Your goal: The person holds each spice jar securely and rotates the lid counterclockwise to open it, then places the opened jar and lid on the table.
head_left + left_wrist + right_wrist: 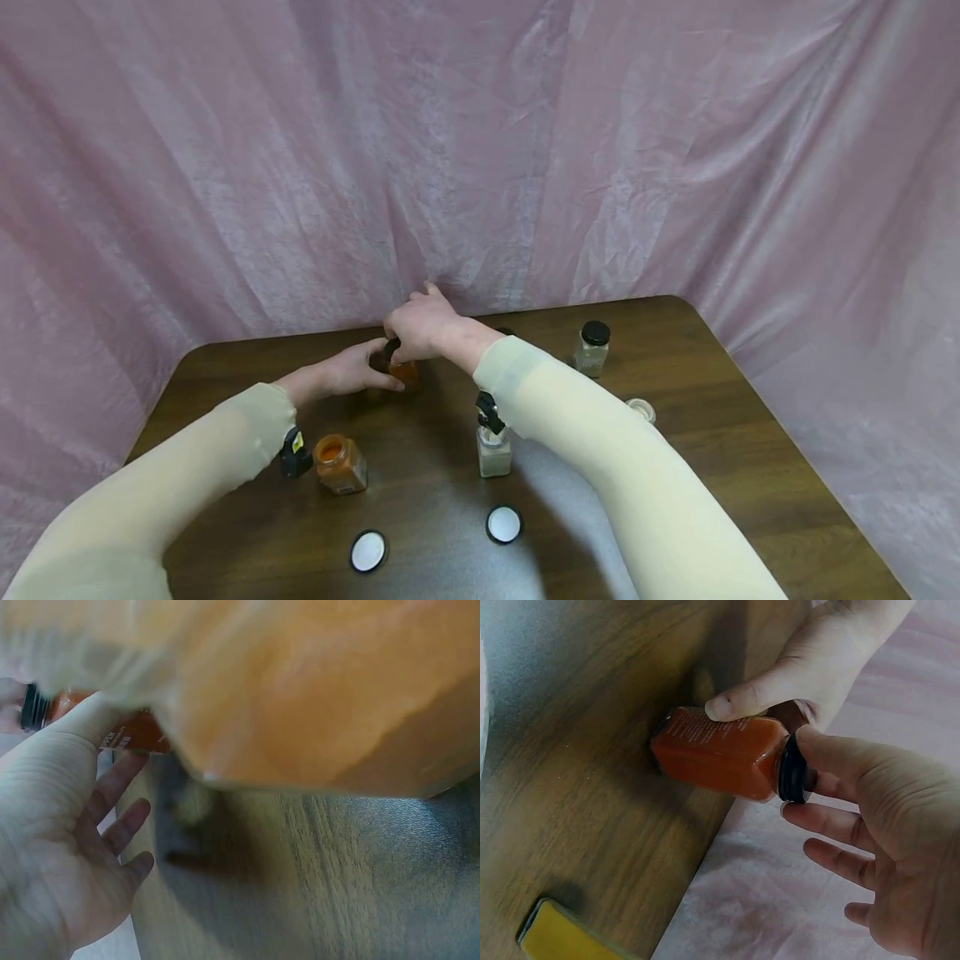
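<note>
A jar of red-orange spice [716, 757] stands near the table's back edge, with a black lid [792, 769] on it. My left hand [356, 369] holds its body; in the right wrist view the thumb lies along the printed side. My right hand [427, 325] pinches the black lid between thumb and fingers, and its other fingers are spread apart. Close to the left wrist camera, an orange jar [322, 697] fills much of that view. In the head view, this orange spice jar [342, 468] stands lidless beside my left wrist.
Two lids [368, 551] [503, 524] lie white side up near the front. A jar of pale powder [494, 458] stands mid-table. A black-capped jar [592, 350] is back right; an uncapped jar [641, 408] is partly behind my right sleeve. A pink curtain [480, 167] hangs behind the table.
</note>
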Action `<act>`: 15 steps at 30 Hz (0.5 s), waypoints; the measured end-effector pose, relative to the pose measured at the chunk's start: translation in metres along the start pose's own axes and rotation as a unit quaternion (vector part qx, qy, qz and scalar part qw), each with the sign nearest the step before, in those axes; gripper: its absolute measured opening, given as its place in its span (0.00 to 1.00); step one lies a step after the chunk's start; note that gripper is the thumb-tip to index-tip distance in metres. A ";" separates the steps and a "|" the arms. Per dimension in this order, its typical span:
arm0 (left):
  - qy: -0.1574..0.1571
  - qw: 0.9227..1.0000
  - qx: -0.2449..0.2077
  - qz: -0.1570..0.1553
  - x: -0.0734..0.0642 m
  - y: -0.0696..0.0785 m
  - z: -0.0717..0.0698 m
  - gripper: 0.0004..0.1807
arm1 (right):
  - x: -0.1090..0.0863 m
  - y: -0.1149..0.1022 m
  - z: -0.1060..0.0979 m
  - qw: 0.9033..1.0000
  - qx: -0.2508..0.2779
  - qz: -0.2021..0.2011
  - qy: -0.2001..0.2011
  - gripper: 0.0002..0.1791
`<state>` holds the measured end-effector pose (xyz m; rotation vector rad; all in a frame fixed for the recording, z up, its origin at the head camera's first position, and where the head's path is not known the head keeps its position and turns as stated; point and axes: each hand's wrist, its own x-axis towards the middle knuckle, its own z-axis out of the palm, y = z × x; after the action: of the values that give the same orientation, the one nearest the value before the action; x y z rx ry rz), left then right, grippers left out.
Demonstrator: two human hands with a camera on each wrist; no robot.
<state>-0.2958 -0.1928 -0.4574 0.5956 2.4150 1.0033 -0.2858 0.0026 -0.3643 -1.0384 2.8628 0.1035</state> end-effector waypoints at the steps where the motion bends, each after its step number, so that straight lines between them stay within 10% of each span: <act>1: -0.002 1.000 0.001 0.004 0.000 0.000 0.000 0.41 | -0.001 0.000 -0.001 1.000 0.003 -0.002 0.000 0.15; 15: -0.010 1.000 -0.019 -0.005 -0.001 -0.001 -0.001 0.40 | -0.004 -0.002 -0.006 0.999 0.026 -0.015 -0.026 0.21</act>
<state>-0.2956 -0.1941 -0.4571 0.5772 2.3739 1.0323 -0.2822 0.0034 -0.3576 -1.0521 2.7862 0.0540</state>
